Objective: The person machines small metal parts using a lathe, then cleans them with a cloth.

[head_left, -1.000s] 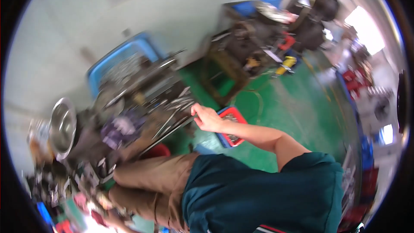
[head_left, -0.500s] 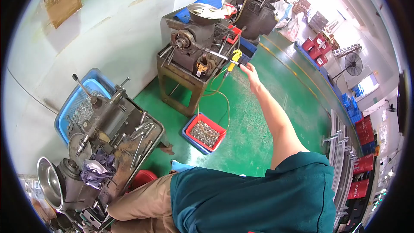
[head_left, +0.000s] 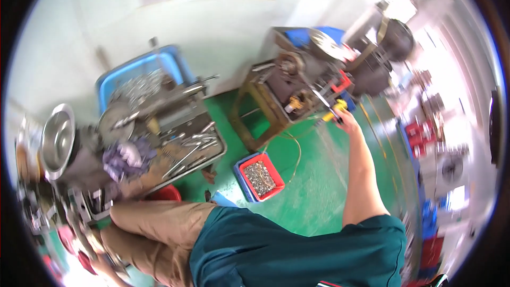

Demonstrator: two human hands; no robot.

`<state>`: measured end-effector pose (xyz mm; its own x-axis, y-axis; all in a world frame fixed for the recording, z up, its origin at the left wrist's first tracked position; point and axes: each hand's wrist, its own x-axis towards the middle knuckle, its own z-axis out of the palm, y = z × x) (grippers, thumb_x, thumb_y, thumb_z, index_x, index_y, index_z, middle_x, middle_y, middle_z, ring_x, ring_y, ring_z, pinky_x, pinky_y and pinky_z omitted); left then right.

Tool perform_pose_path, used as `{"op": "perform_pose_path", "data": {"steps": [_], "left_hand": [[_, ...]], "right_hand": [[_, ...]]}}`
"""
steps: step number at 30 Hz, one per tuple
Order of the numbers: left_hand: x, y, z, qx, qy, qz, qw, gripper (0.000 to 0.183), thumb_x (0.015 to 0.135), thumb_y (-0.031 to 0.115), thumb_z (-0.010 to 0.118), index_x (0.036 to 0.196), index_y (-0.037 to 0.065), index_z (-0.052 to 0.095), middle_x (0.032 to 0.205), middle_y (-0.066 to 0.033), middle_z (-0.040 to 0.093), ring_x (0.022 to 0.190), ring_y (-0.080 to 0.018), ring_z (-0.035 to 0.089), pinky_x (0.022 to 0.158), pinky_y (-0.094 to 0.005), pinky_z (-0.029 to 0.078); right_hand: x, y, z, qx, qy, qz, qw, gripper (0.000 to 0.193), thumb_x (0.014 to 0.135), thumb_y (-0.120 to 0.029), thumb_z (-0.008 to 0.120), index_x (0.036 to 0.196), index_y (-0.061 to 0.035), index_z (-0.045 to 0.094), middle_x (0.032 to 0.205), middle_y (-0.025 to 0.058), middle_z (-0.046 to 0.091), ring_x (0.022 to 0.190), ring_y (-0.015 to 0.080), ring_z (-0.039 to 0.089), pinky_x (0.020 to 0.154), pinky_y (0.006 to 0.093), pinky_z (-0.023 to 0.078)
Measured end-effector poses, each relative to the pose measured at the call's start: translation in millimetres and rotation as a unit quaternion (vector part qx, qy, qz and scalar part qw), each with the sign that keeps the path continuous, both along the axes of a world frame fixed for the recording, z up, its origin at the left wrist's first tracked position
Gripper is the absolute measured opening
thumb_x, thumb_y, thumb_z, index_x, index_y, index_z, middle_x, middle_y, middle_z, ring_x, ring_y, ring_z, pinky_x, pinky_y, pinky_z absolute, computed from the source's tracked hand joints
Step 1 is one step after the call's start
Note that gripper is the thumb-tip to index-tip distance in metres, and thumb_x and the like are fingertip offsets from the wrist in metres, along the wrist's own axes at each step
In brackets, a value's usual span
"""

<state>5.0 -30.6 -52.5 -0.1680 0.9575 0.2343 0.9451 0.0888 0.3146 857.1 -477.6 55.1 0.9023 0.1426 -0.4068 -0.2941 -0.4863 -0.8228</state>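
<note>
My right arm is stretched out to the machine on the small stand [head_left: 241,119]. There my right hand [head_left: 348,122] is closed around the black grip of a metal lever [head_left: 321,97]. A yellow air gun [head_left: 340,105] hangs right beside those fingers. At the lower left edge, what looks like my left hand [head_left: 99,261] shows near a red object, past my knees. Blur hides its fingers, and I cannot make out whether it holds anything.
On the left bench [head_left: 143,180] are metal tools, a purple cloth [head_left: 125,160] and a steel bowl [head_left: 57,141]. Behind it stands a blue basket [head_left: 101,93] of metal parts. A red bin [head_left: 277,178] of small metal pieces sits on the green floor, with a hose running past.
My view has swung, so the lever machine appears further right and lower. My right hand has closed on the lever's grip. What looks like my left hand has come into view.
</note>
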Motion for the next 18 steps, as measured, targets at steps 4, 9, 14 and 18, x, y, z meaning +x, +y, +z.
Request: {"op": "perform_pose_path", "data": {"steps": [4, 9, 14, 18], "left_hand": [[45, -5, 17, 0.041, -0.083, -0.011, 0.996, 0.033, 0.069, 0.026, 0.058, 0.083, -0.004, 0.055, 0.068, -0.0183, 0.057, 0.06, -0.0299, 0.055, 0.055, -0.0399, 0.041], [39, -18, 22, 0.036, -0.067, 0.035, 0.997, 0.025, 0.067, 0.019, 0.058, 0.081, -0.002, 0.055, 0.062, -0.0172, 0.055, 0.056, -0.0282, 0.054, 0.053, -0.0373, 0.04], [62, -30, 43, 0.017, -0.081, 0.088, 0.993, 0.039, 0.066, 0.025, 0.059, 0.09, -0.005, 0.053, 0.069, -0.0205, 0.055, 0.066, -0.0325, 0.056, 0.06, -0.0372, 0.042], [93, -32, 71, 0.075, 0.106, 0.134, 0.982, 0.05, 0.063, 0.033, 0.061, 0.102, 0.005, 0.051, 0.096, -0.0184, 0.051, 0.088, -0.0326, 0.051, 0.074, -0.0389, 0.041]], "right_hand": [[2, -27, -3, 0.074, -0.061, 0.044, 0.994, 0.026, 0.078, -0.032, 0.056, 0.094, -0.0118, 0.053, 0.079, -0.0019, 0.053, 0.071, 0.0084, 0.05, 0.061, 0.0238, 0.039], [38, -49, -6, 0.126, -0.198, -0.08, 0.969, 0.041, 0.079, -0.042, 0.052, 0.106, -0.0117, 0.046, 0.089, 0.0062, 0.058, 0.072, 0.0137, 0.053, 0.061, 0.0229, 0.041], [26, -29, 29, 0.2, -0.434, -0.19, 0.858, 0.045, 0.079, -0.039, 0.053, 0.104, -0.0023, 0.046, 0.086, 0.0084, 0.057, 0.063, 0.0128, 0.051, 0.054, 0.0264, 0.043], [-43, 23, 76, 0.097, -0.506, -0.15, 0.844, 0.041, 0.08, -0.036, 0.052, 0.103, -0.0017, 0.048, 0.069, 0.0062, 0.056, 0.056, 0.0104, 0.047, 0.049, 0.0245, 0.039]]}}
